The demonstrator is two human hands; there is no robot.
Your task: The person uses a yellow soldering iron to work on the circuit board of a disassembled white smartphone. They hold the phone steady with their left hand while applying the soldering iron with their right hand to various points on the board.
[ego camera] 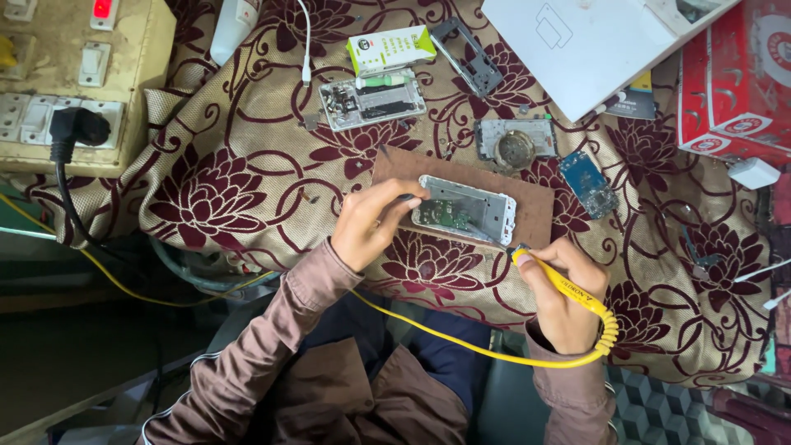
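Opened phone chassis, silver frame with green circuit board exposed, lies flat on a brown board near the middle of the worktop, which is covered in a beige cloth with dark red flowers.

Left hand: rests at the left end of the chassis, fingertips touching its edge; grip closed on the frame's corner, with a small dark tool apparently pinched there, too small to be sure.

Right hand: grip clamped around a yellow soldering iron, held like a pen. Its tip sits at the lower right corner of the chassis; contact cannot be confirmed. The yellow cord runs from the handle down across the lap toward the left.

Surroundings: a second opened phone lies further back, with a small green-and-white box just behind it. A metal part with a round dish and a small blue board lie right of the brown board. A white flat box and a red box occupy the far right. A switchboard with a black plug stands at the left.
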